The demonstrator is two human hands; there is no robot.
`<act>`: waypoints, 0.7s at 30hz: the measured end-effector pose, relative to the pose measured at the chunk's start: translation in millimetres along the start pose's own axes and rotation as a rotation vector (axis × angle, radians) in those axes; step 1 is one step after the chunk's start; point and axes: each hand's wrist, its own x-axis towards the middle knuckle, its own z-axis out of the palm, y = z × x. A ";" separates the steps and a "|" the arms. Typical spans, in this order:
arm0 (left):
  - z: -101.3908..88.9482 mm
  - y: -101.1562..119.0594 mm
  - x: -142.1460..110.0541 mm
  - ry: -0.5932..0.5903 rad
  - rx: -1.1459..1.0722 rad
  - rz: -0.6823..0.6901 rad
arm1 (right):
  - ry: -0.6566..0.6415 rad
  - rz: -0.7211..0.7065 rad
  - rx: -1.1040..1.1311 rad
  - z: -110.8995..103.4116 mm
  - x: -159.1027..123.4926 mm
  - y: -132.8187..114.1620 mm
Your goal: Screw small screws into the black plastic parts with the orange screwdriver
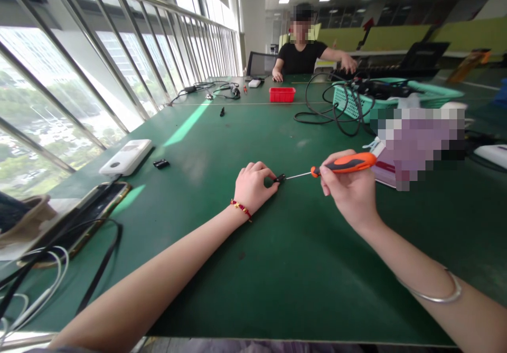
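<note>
Between thumb and forefinger, my left hand (pixel 254 188) pinches a small black part (pixel 279 178) against the green table. What kind of part it is, I cannot make out. My right hand (pixel 350 192) grips an orange and black screwdriver (pixel 354 162) by its handle. The screwdriver lies nearly level, its thin metal shaft pointing left, and the tip meets the black part's right end or comes very near it. To the left of my left hand, another small black piece (pixel 161 163) lies on the table.
A white power bank (pixel 127 156) and a phone (pixel 85 221) with cables lie at the left. Farther off are a red tray (pixel 282 95), a small black piece (pixel 222 111) and a teal basket (pixel 352 102) with black cables. A person (pixel 301 52) sits across the table (pixel 222 268).
</note>
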 end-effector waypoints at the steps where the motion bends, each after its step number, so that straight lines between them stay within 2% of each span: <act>1: -0.5 0.9 -0.6 0.002 0.012 0.010 | -0.003 -0.003 -0.016 0.7 -0.9 1.2; 12: -1.0 1.6 -2.2 -0.002 0.059 0.052 | -0.071 0.022 -0.074 1.5 -3.5 12.8; 21: -1.0 2.5 -2.3 -0.032 -0.026 0.002 | -0.089 0.061 -0.060 2.6 -4.2 13.7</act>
